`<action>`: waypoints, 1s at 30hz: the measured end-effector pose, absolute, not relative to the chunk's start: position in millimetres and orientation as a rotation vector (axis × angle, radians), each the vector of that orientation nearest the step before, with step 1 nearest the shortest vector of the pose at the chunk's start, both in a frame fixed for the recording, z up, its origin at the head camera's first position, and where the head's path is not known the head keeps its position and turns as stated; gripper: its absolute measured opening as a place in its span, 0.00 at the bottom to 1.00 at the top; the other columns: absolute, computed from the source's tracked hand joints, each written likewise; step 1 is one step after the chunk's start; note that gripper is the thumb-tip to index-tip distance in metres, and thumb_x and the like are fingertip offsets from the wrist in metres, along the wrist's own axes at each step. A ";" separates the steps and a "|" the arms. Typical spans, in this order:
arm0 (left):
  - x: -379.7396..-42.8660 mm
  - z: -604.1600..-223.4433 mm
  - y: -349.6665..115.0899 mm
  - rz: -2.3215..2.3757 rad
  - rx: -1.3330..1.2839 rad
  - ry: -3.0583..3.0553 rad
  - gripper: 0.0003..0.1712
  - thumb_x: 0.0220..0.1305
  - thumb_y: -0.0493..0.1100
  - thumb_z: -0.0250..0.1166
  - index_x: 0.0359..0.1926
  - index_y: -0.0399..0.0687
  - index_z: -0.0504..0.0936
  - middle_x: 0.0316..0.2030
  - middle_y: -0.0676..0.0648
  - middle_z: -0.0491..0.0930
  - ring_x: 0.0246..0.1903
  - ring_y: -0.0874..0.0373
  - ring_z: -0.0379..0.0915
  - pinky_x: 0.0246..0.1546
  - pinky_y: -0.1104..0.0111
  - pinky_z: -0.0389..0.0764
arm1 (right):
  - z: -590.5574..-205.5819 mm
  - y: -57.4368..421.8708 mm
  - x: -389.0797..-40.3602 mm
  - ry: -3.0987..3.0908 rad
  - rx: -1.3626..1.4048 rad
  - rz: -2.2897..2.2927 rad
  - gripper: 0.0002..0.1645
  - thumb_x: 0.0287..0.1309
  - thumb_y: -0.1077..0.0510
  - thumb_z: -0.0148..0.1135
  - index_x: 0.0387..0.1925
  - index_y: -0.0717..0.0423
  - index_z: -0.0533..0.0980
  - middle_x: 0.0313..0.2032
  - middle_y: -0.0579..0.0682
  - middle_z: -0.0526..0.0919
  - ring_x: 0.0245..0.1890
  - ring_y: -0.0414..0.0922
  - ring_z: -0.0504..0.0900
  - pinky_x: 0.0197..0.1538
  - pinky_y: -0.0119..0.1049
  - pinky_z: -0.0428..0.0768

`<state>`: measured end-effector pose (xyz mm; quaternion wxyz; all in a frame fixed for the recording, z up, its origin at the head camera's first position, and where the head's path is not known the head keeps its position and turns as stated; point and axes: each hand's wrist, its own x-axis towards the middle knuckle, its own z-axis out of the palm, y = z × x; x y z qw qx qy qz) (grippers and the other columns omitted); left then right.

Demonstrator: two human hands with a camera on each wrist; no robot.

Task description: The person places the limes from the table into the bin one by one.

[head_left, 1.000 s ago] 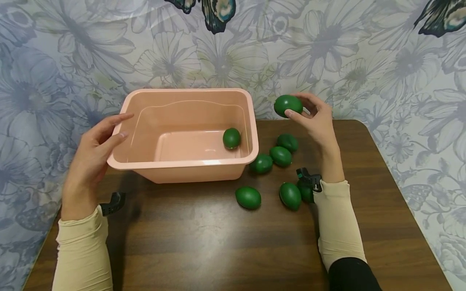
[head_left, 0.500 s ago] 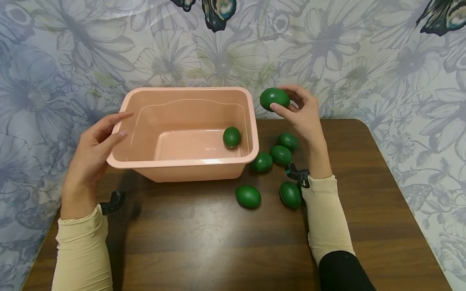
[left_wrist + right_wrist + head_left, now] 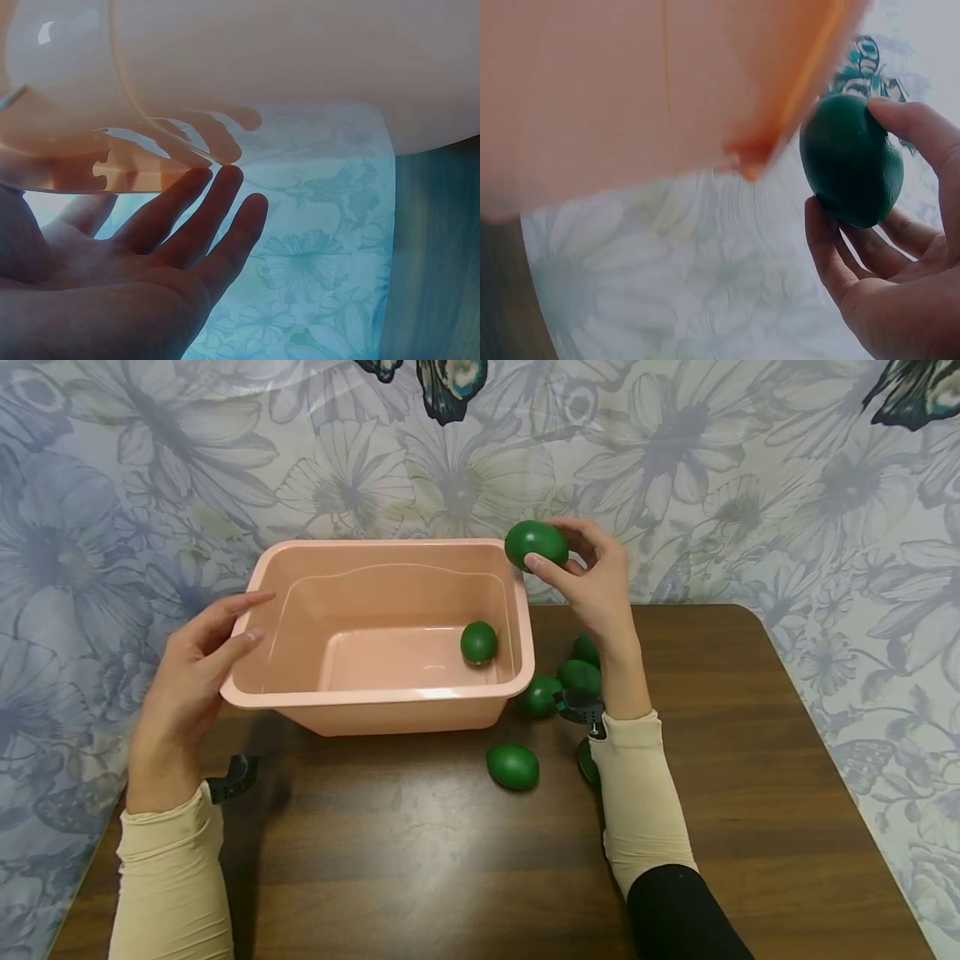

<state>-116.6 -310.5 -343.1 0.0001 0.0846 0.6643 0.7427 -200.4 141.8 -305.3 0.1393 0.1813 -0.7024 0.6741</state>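
My left hand [image 3: 183,693] holds the left rim of a peach plastic basin [image 3: 375,697], thumb and index finger over the edge. In the left wrist view the other fingers [image 3: 225,217] spread beside its outer wall. My right hand [image 3: 592,572] pinches a glossy green lime [image 3: 536,545] between thumb and fingers, at the basin's back right corner. The right wrist view shows this lime [image 3: 851,159] close by the basin's rim. Another lime [image 3: 478,643] lies inside the basin at its right end.
Several more limes lie right of the basin, such as one lime [image 3: 538,696] near its wall and another lime [image 3: 513,767] in front. My right forearm partly covers some. The wooden table [image 3: 390,860] meets a floral-patterned backdrop [image 3: 675,460].
My right hand has moved left and slightly up with the lime, from beside the basin to its right back corner. My left hand and the basin have stayed almost still.
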 end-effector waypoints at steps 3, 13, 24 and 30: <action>-116.5 -343.3 -309.9 2.325 0.268 2.086 0.28 0.77 0.31 0.60 0.74 0.36 0.72 0.66 0.42 0.75 0.45 0.57 0.87 0.33 0.67 0.91 | -304.1 129.8 -201.8 -2.006 0.541 1.951 0.26 0.57 0.67 0.75 0.57 0.67 0.81 0.54 0.57 0.85 0.53 0.49 0.83 0.50 0.34 0.86; -116.2 -342.9 -312.2 2.303 0.233 2.128 0.28 0.76 0.32 0.61 0.74 0.39 0.73 0.66 0.42 0.76 0.46 0.56 0.87 0.35 0.67 0.91 | -307.9 88.8 -195.1 -2.028 0.556 1.805 0.29 0.56 0.65 0.78 0.59 0.69 0.80 0.54 0.62 0.84 0.53 0.49 0.84 0.50 0.43 0.86; -116.3 -342.3 -312.1 2.313 0.251 2.131 0.27 0.76 0.32 0.61 0.74 0.38 0.73 0.64 0.41 0.77 0.46 0.56 0.86 0.34 0.68 0.91 | -307.9 84.3 -193.7 -2.038 0.562 1.793 0.28 0.57 0.67 0.77 0.58 0.71 0.79 0.55 0.64 0.84 0.55 0.51 0.83 0.54 0.42 0.86; -116.8 -342.5 -311.7 2.315 0.252 2.135 0.27 0.76 0.32 0.61 0.73 0.37 0.73 0.64 0.41 0.77 0.45 0.56 0.87 0.34 0.67 0.91 | -310.1 84.3 -194.8 -1.959 0.586 1.828 0.23 0.60 0.70 0.72 0.55 0.77 0.78 0.54 0.72 0.82 0.59 0.63 0.80 0.67 0.53 0.81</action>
